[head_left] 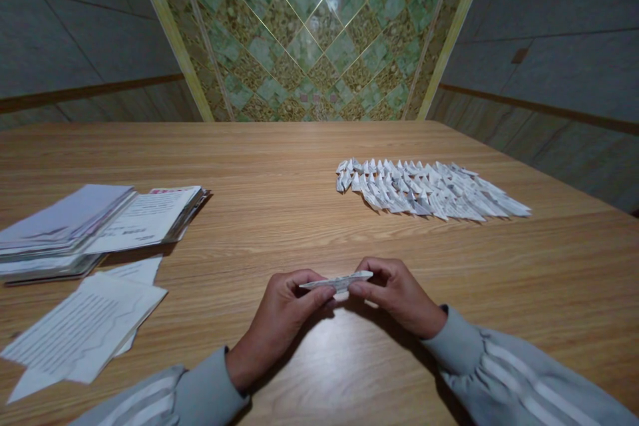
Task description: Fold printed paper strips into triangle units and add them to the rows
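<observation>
A small folded piece of printed paper (pixel 342 281) is held just above the table, stretched sideways between my two hands. My left hand (pixel 292 303) pinches its left end between thumb and fingers. On the other end, the thumb and fingers of my right hand (pixel 397 296) are closed in the same way. The paper is narrow and pointed at its left tip; its underside and some of my fingertips are hidden. Beyond my right hand, rows of small folded paper pieces (pixel 409 190) with pointed tips stand close together on the table.
On the left of the wooden table (pixel 259 213) lies a stack of books or papers (pixel 64 219), with an opened printed page (pixel 154 213) on its right side. Loose printed sheets (pixel 90 326) overlap in front of it. A tiled wall (pixel 304 33) rises behind the table's far edge.
</observation>
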